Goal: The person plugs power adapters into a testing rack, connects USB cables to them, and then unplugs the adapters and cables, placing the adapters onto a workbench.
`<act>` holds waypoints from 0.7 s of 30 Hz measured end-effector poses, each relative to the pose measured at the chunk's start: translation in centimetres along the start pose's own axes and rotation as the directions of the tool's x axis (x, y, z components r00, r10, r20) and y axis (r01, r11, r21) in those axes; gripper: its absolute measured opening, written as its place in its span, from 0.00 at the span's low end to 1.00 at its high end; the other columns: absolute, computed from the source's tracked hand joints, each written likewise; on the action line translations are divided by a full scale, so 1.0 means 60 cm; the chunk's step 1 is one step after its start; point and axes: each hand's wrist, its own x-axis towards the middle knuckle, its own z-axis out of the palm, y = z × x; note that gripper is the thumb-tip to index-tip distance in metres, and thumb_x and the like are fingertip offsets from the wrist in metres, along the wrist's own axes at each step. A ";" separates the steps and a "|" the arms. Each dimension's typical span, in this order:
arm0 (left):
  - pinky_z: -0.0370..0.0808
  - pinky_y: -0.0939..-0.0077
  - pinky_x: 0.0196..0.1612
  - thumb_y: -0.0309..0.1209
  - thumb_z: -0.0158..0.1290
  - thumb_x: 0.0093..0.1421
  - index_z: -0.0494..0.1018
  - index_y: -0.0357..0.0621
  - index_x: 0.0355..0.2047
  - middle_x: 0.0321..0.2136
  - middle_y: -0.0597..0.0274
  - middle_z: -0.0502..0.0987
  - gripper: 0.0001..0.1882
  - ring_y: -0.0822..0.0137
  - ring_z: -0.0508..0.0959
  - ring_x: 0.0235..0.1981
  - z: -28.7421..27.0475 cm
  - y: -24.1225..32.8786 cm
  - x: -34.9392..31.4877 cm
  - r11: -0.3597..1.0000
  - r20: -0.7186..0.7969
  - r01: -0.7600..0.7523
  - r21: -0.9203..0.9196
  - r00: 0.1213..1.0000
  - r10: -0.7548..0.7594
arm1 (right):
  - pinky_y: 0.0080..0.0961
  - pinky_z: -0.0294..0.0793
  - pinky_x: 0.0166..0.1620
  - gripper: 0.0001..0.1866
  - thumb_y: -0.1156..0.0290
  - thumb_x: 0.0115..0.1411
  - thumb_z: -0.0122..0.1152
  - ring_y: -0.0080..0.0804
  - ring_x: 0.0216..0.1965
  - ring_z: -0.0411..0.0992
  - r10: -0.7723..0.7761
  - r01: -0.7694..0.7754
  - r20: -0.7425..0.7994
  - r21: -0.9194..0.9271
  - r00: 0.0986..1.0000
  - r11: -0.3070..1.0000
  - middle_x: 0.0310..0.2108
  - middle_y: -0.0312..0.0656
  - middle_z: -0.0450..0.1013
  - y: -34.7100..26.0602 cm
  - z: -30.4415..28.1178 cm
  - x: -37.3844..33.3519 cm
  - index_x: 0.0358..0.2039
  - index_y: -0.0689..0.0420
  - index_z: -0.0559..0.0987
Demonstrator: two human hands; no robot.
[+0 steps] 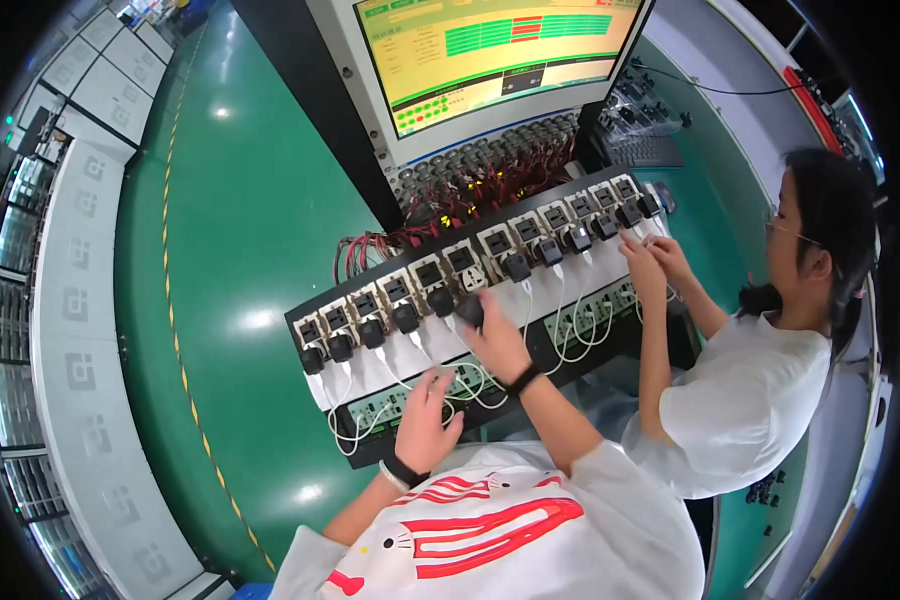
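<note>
My right hand (500, 338) is closed round a black power adapter (470, 310), just below a white universal socket (472, 279) in the middle of a long test rack (295, 316). To its left, black adapters (404, 318) sit plugged into a row of sockets, with white cables (417, 345) running down from them. My left hand (427, 420) is nearer to me, its fingers apart and seemingly holding nothing. It hovers beside looped white cables (485, 398) over green circuit boards (375, 408) along the rack's near edge.
A co-worker (740, 400) sits close on my right, both hands (655, 258) at the rack's right end. Behind the sockets are red wires (355, 255) and a large monitor (500, 60). Green floor (230, 330) with a yellow-black line (177, 350) and white cabinets (80, 300) lie left.
</note>
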 end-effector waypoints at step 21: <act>0.74 0.59 0.27 0.34 0.53 0.47 0.57 0.37 0.56 0.27 0.53 0.77 0.35 0.53 0.78 0.28 0.009 0.017 0.073 0.883 0.621 -0.285 0.373 0.783 -0.010 | 0.46 0.70 0.38 0.18 0.63 0.61 0.46 0.57 0.36 0.71 0.028 -0.039 0.440 0.016 0.897 0.999 0.33 0.59 0.72 0.006 0.010 -0.183 0.44 0.66 0.64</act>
